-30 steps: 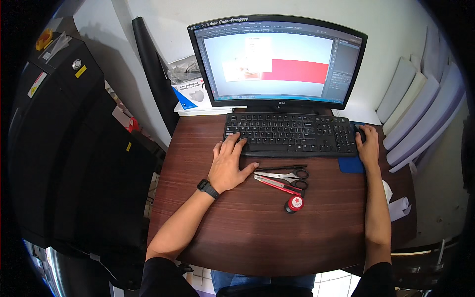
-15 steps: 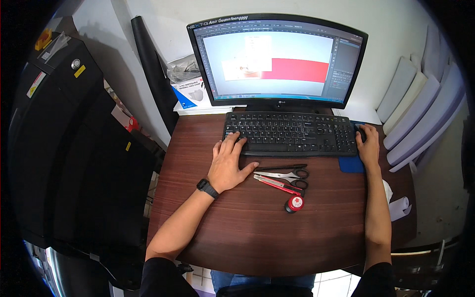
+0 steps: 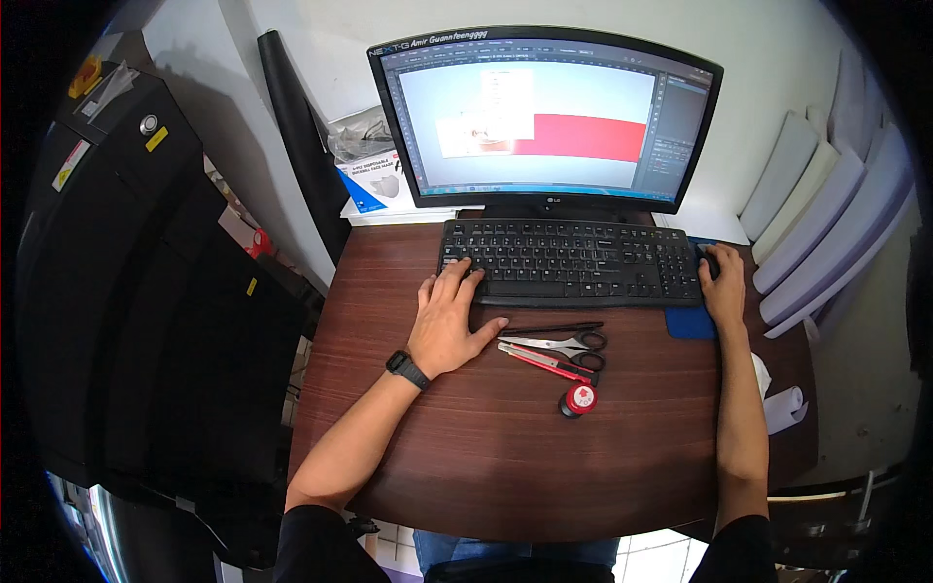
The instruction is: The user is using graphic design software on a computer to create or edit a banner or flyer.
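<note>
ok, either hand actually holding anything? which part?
The right hand lies over the top of a black mouse on the blue pad. The left hand holds nothing; its fingers rest on the keyboard.

On the monitor the pale picture block now sits taller and further left over the red band than a second ago. I can see no other change on the desk.
</note>
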The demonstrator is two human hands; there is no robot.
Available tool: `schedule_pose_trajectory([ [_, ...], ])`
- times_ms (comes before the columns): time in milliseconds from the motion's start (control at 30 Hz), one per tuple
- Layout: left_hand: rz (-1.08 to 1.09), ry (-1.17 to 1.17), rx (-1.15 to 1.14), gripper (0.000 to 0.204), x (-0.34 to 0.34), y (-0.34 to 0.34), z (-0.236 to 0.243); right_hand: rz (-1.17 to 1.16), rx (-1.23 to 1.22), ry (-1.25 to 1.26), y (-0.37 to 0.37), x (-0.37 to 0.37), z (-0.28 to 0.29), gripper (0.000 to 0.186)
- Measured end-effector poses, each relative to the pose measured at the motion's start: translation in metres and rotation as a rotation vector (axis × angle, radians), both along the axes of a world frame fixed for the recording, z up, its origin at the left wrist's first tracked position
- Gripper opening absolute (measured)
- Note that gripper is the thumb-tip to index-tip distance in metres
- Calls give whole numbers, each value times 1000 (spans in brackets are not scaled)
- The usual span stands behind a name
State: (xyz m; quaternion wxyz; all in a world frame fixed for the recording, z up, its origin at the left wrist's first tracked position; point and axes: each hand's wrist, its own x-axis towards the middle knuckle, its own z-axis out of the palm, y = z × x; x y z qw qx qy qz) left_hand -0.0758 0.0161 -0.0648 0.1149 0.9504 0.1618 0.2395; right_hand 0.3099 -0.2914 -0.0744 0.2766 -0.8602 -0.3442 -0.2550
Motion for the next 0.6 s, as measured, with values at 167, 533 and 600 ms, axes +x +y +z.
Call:
schedule_pose_trajectory([
  [167, 1, -4, -4, 80, 0, 0, -1, -15, 1, 17, 2, -3, 2, 30],
  [533, -27, -35, 65, 77, 0, -1, -2, 4, 19, -16, 0, 0, -2, 31],
  [600, -31, -41, 69, 77, -1, -1, -1, 15, 36, -1, 1, -1, -1, 30],
])
